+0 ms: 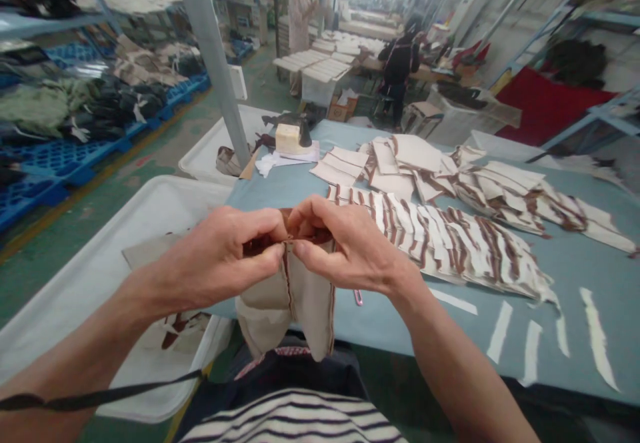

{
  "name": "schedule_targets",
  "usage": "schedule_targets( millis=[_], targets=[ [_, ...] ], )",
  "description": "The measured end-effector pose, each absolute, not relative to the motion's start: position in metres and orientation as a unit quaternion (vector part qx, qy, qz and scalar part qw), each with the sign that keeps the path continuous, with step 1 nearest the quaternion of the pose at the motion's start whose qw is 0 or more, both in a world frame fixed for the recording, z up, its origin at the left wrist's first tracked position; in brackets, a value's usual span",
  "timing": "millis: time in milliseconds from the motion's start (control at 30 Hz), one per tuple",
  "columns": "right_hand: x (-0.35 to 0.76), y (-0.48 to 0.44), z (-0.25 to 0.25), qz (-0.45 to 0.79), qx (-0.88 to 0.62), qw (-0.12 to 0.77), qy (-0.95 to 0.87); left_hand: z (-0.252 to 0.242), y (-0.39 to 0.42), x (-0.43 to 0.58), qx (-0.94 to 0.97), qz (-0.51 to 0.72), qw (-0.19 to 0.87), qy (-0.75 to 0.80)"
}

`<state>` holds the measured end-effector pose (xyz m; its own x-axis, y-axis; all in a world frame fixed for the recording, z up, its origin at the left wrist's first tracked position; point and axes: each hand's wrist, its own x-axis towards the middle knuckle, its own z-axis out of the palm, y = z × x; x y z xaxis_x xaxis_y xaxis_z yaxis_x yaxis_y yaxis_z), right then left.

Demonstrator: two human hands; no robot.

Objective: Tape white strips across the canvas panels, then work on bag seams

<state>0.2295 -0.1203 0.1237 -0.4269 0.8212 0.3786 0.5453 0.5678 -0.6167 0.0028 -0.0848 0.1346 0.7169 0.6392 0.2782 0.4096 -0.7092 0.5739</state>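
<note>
A cream fabric piece with brown edges and a seam down its middle [311,296] hangs between my two hands, in front of my body at the table's near edge. My left hand [240,249] pinches its upper rim just left of the seam. Close against it, my right hand [333,243] pinches the same rim to the right of the seam. Brown lining shows inside the top opening; the fingertips hide part of the rim. Below my right hand a small pink tool [358,297] lies on the table.
On the blue-grey table [390,323] lie a row of overlapping cream and brown pieces [440,243], stacked cream panels [410,156] and loose white strips [500,331]. White bins [125,229] stand at the left beside a slanting metal post [213,49]. People [400,63] are farther back.
</note>
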Motion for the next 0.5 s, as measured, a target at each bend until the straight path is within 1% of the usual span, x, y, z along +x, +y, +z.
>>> schedule_targets(
  millis=[133, 233, 367, 500],
  targets=[
    [0.228, -0.127, 0.138, 0.103, -0.397, 0.326, -0.852, 0.144, -0.089, 0.003, 0.885, 0.289, 0.248, 0.27],
    [0.227, -0.132, 0.143, 0.071, -0.397, 0.323, -0.856, 0.148, -0.092, 0.006, 0.883, 0.301, 0.236, 0.272],
    [0.228, -0.136, 0.143, 0.124, -0.41, 0.335, -0.84, 0.148, -0.094, 0.009, 0.891, 0.299, 0.223, 0.259],
    [0.232, -0.136, 0.14, 0.227, -0.427, 0.331, -0.811, 0.14, -0.092, 0.008, 0.918, 0.289, 0.163, 0.218]
  ],
)
